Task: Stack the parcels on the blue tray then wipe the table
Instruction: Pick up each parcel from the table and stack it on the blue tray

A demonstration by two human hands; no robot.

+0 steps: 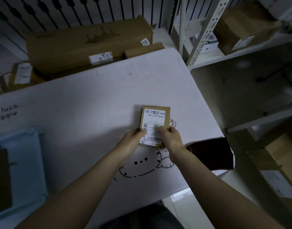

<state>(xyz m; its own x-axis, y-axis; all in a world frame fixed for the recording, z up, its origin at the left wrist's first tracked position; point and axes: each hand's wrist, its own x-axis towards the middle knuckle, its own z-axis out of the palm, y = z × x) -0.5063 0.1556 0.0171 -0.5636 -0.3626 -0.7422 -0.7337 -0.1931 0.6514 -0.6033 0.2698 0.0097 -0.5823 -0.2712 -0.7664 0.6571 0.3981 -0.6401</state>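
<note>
A small brown cardboard parcel (156, 120) with a white shipping label sits at the middle right of the white table (92, 96). My left hand (131, 142) grips its near left edge and my right hand (171, 138) grips its near right corner, thumbs on the label. The blue tray (24, 162) lies at the table's left edge, with a dark flat parcel (0, 179) in it, partly cut off by the frame. A dark cloth (213, 153) lies at the table's right edge, hanging partly over it.
Large cardboard boxes (85, 45) stand behind the table's far edge, a smaller one (18, 76) at far left. Metal shelving (208, 33) with boxes rises on the right. Cartoon drawings and lettering are printed on the tabletop.
</note>
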